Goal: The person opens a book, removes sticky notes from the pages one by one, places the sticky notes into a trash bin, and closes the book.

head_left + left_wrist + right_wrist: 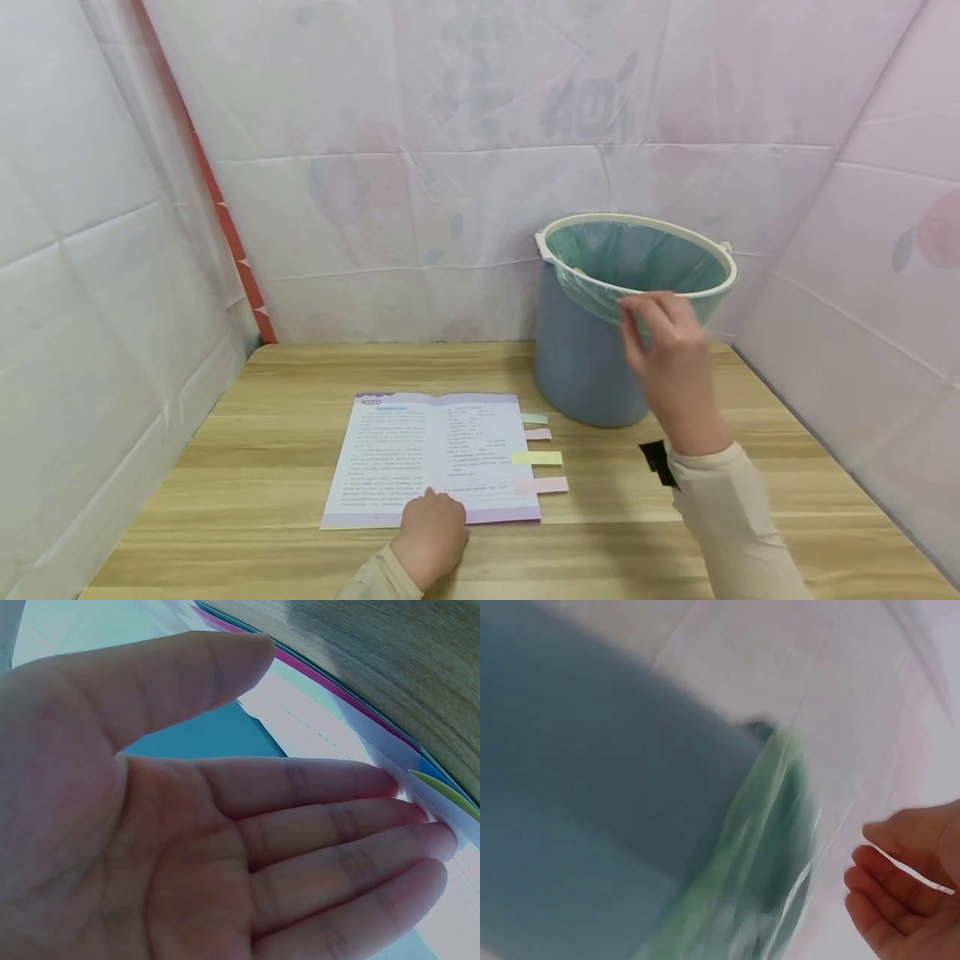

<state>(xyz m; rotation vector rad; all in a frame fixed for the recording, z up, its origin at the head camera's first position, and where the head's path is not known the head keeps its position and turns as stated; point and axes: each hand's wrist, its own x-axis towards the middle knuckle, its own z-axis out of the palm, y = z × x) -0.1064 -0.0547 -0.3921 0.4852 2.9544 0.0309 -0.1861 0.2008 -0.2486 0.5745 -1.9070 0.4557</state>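
An open booklet (472, 454) lies on the table, with sticky tabs in green (535, 419), pink, yellow (537, 458) and pink at its right edge. My left hand (432, 533) rests at the booklet's lower edge near the fold; in the left wrist view its fingers (337, 832) are nearly straight and the palm holds nothing. Raised before the rim of a blue-grey bin (585, 358) is my right hand (667, 358), thumb close to the loosely bent fingers. Nothing shows between them in the right wrist view. A green plastic liner (757, 855) covers the bin's mouth.
The bin stands at the back right of the wooden table (300, 375), its cream rim (637, 218) well above the tabletop. A small black item (660, 462) is beside the right sleeve. Pale patterned sheets (337, 208) enclose the table at the back and sides.
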